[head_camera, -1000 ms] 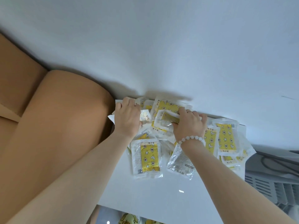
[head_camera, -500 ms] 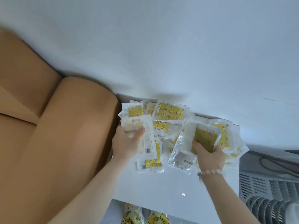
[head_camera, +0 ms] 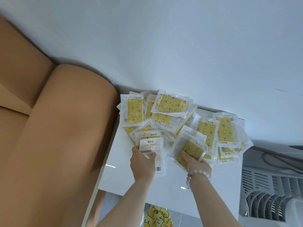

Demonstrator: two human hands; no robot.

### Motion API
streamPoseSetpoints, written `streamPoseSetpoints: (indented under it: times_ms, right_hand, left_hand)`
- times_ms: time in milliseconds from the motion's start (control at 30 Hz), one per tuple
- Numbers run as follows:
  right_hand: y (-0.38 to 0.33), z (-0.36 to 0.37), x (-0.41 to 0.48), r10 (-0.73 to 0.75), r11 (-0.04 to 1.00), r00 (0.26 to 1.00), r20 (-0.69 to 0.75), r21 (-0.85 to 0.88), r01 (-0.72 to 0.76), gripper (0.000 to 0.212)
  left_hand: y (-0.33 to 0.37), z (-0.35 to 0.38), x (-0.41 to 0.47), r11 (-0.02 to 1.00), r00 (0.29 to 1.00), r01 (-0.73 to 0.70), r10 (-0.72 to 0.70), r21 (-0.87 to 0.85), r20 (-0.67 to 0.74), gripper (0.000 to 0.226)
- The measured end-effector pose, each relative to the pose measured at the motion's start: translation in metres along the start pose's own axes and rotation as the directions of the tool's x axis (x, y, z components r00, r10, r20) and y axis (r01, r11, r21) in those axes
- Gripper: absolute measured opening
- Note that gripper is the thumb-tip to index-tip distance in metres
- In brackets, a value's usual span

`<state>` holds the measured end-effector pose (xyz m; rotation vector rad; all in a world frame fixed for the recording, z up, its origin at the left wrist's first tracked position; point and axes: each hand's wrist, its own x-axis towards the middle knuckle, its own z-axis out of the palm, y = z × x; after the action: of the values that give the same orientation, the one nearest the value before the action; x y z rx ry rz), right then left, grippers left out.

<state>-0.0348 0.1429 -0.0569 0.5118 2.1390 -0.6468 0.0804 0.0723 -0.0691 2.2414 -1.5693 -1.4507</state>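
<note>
A heap of clear plastic packets (head_camera: 170, 105) with yellow star-patterned hand warmers lies on a small white table (head_camera: 124, 177), against the white wall. My left hand (head_camera: 142, 163) grips a packet with its white printed back (head_camera: 151, 145) facing me, held above the table's near left part. My right hand (head_camera: 196, 164), with a bead bracelet on the wrist, grips a yellow packet (head_camera: 188, 149) lifted off the heap's near side. More packets (head_camera: 224, 130) spread toward the table's right edge.
A tan sofa (head_camera: 57, 128) fills the left side, its arm touching the table's left edge. A white slatted appliance (head_camera: 270, 190) stands low on the right with dark cables above it. Yellow duck-print fabric (head_camera: 157, 217) shows below the table's near edge.
Both hands have drawn back from the heap toward me, each carrying a packet. The left packet now shows its white back. The view has shifted slightly.
</note>
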Motion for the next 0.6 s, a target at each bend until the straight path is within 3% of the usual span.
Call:
streamPoseSetpoints:
  times_ms: [67,233,433,600]
  right_hand:
    - [0.001,0.0019,0.004,-0.008,1.0,1.0,-0.008,0.013,0.009,0.038]
    - [0.0011,0.0027,0.0029,-0.012,1.0,0.999,-0.045,-0.028,0.011,0.036]
    - [0.0069,0.0068,0.0018,-0.01,1.0,0.991,-0.13,0.017,0.013,0.039]
    - [0.0081,0.007,-0.0002,-0.035,0.998,0.991,-0.131,0.05,0.042,0.034]
  left_hand:
    - [-0.0017,0.0028,0.0028,0.998,0.999,0.008,-0.005,0.065,-0.045,0.046]
    - [-0.0023,0.0045,0.0056,0.966,0.98,0.041,0.01,0.256,-0.198,0.07]
    - [0.0037,0.0108,0.0021,0.991,0.987,0.073,-0.056,0.112,-0.149,0.058]
    - [0.0013,0.0032,0.0011,0.987,0.996,-0.021,0.034,0.157,-0.078,0.044]
